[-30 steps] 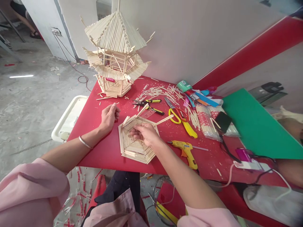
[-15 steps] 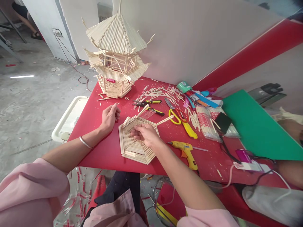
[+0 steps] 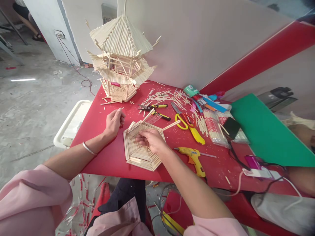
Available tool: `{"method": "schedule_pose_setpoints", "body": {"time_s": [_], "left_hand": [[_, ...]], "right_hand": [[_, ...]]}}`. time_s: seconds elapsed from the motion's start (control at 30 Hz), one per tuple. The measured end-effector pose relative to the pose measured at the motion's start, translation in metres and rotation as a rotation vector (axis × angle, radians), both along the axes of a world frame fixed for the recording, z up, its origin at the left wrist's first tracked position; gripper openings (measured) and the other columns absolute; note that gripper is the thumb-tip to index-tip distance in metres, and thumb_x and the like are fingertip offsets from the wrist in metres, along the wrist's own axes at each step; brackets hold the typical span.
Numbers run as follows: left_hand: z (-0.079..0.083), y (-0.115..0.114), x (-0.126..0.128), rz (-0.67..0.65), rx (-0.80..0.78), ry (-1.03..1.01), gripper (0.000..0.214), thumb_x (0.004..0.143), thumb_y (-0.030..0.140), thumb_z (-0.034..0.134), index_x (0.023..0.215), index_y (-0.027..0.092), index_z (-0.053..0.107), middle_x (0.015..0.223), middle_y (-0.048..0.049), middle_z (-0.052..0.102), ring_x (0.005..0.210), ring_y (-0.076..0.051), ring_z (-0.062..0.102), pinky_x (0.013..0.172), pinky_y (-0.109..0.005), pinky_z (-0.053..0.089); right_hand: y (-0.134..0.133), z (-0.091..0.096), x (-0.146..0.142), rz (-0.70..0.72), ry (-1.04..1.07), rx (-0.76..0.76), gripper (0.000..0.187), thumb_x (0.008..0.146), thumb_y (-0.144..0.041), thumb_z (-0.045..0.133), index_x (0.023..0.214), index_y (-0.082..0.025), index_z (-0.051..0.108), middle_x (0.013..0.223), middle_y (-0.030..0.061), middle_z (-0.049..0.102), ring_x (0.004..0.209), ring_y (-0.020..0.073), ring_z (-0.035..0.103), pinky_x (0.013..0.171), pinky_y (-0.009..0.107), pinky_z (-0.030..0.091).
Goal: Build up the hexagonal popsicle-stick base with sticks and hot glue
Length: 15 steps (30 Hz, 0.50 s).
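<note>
A flat hexagonal base of pale wooden sticks [image 3: 140,158] lies on the red table, with a few sticks standing up at its far edges. Over its middle is my right hand [image 3: 150,139], thumb and fingers pressed together; whatever they may hold is hidden. My left hand [image 3: 114,124] rests in a loose fist on the table, just left of the base, with nothing showing in it. Behind both hands stands a stick pagoda [image 3: 121,62] with tiered roofs. Black-and-yellow pliers [image 3: 157,109] lie beyond the base, and a yellow hot glue gun [image 3: 193,157] lies to its right.
Scissors [image 3: 183,118] and a yellow-handled cutter [image 3: 197,135] lie right of the base. Loose sticks [image 3: 159,96] are scattered behind. Packed sticks [image 3: 215,127], a green board [image 3: 270,131] and a power strip [image 3: 261,173] with cables occupy the right side. Another person's arm [image 3: 301,180] shows there.
</note>
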<state>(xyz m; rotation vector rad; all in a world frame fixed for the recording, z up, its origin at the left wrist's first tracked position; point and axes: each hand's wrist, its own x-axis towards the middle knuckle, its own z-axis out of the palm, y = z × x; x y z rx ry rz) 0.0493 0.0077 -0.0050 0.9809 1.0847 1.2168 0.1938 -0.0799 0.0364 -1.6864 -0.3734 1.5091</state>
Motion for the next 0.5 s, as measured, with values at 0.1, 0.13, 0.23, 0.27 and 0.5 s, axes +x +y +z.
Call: {"method": "schedule_pose_setpoints", "body": {"time_s": [0.1,0.13,0.23,0.27,0.5], "left_hand": [[0.0007,-0.0002,0.0002,0.001,-0.002,0.001,0.04,0.091,0.045,0.057,0.062,0.017,0.057,0.046,0.0034,0.05,0.035,-0.007,0.044,0.035,-0.018,0.035],[0.0009,-0.0001,0.0002,0.001,-0.001,0.001,0.04,0.091,0.045,0.057,0.062,0.017,0.057,0.046,0.0034,0.05,0.035,-0.007,0.044,0.035,-0.018,0.035],[0.0016,0.0,0.0,-0.002,0.0,0.005,0.041,0.091,0.047,0.058,0.062,0.018,0.057,0.047,0.0035,0.05,0.036,-0.007,0.044,0.035,-0.018,0.035],[0.0018,0.0001,-0.0001,-0.005,0.0,0.008,0.041,0.091,0.047,0.058,0.062,0.018,0.057,0.047,0.0036,0.05,0.036,-0.007,0.044,0.035,-0.018,0.035],[0.0011,0.0004,-0.0008,-0.011,0.0,0.013,0.042,0.091,0.049,0.058,0.062,0.018,0.057,0.047,0.0031,0.05,0.036,-0.007,0.045,0.035,-0.019,0.035]], "right_hand": [[-0.0001,-0.0001,0.0001,-0.002,0.001,-0.002,0.028,0.098,-0.002,0.056,0.072,-0.014,0.058,0.057,0.0018,0.07,0.046,0.0096,0.068,0.039,0.012,0.05],[0.0,-0.0003,0.0001,-0.002,0.001,-0.002,0.028,0.098,-0.002,0.056,0.072,-0.014,0.058,0.057,0.0019,0.07,0.046,0.0096,0.068,0.039,0.012,0.049],[0.0003,-0.0014,0.0003,-0.005,0.001,0.0,0.027,0.097,-0.002,0.057,0.073,-0.014,0.058,0.057,0.002,0.07,0.046,0.0098,0.068,0.039,0.012,0.05],[0.0003,-0.0017,0.0004,-0.005,0.001,0.001,0.026,0.097,-0.002,0.058,0.073,-0.014,0.059,0.057,0.002,0.07,0.046,0.0099,0.068,0.039,0.012,0.05],[-0.0001,-0.0022,0.0011,-0.002,0.002,0.004,0.026,0.096,-0.002,0.059,0.073,-0.014,0.059,0.057,0.0022,0.071,0.046,0.0099,0.068,0.039,0.012,0.05]]}}
